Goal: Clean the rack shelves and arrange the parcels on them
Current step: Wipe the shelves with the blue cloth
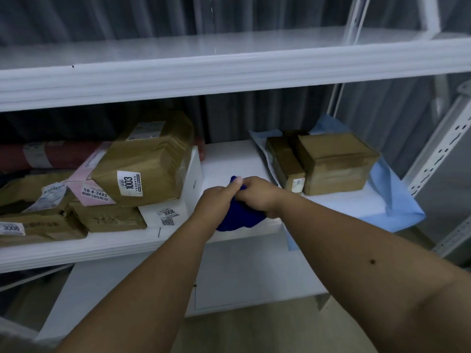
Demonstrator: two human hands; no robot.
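Both of my hands hold a dark blue cloth [238,216] just above the front of the middle shelf [229,159]. My left hand [219,200] grips its left part and my right hand [257,194] grips its top, the two hands touching. To the left lies a pile of parcels: a brown one labelled 1003 [147,159] on a white box [175,210], a pink parcel [89,189] and several brown ones [107,217]. On the right, two brown boxes [334,161] sit on a light blue bag [392,197].
The upper shelf [229,72] is bare and juts out above my hands. A lower white shelf [242,276] shows beneath my arms. A perforated white rack post [438,154] stands at the right. Grey curtain hangs behind the rack.
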